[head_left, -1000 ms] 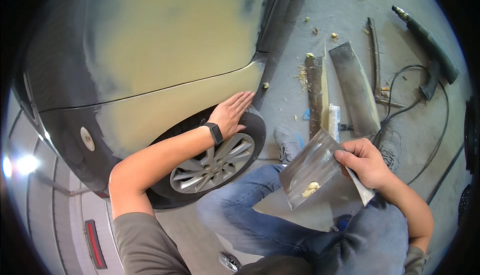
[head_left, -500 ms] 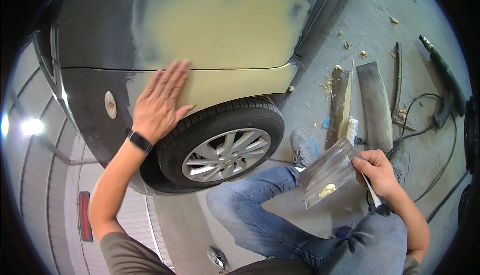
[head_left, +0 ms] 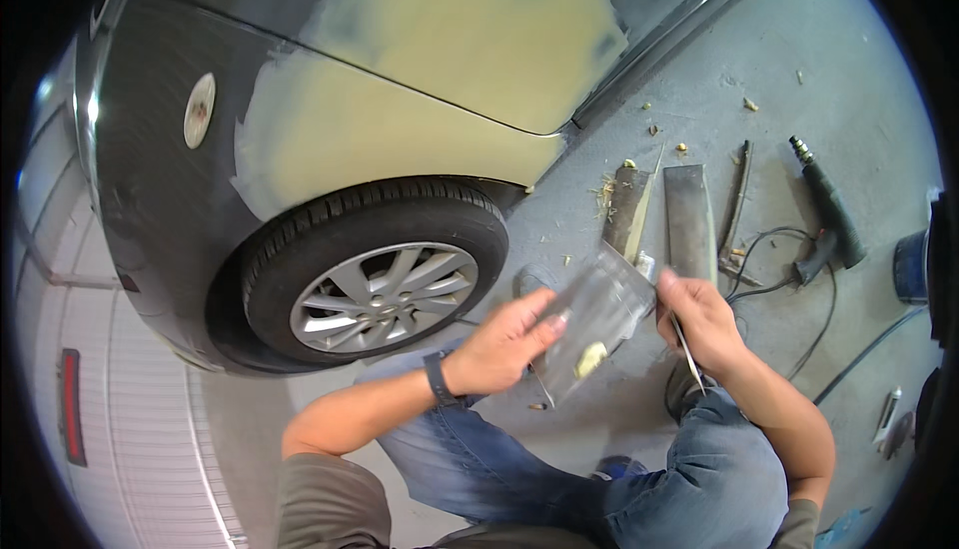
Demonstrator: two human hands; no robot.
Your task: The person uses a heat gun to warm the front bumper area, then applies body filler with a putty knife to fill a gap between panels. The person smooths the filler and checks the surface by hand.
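Over my lap, a thin shiny grey mixing plate [head_left: 608, 299] is tilted, with a dab of yellow putty [head_left: 590, 359] on its lower part. My left hand [head_left: 504, 341] is closed on its left edge, thumb on top. At the opposite edge my right hand [head_left: 701, 321] grips the plate. A slim pale-edged tool like a spreader [head_left: 687, 350] also sticks out below the right fingers; its exact kind is partly hidden. Ahead on the left stands a dark car whose fender [head_left: 390, 139] carries a broad, smooth layer of yellowish filler.
A wheel [head_left: 385, 299] sits under the filled arch. To the right on the floor lie two flat sanding boards [head_left: 687, 214], a bent bar [head_left: 737, 211], a black air tool [head_left: 827, 199] with a hose, and scattered filler crumbs. A blue tin [head_left: 910, 267] stands at the far right.
My left hand has left the fender's filler and come down to the mixing plate, where it now grips the left edge. The view has shifted, and the right hand still holds the plate.
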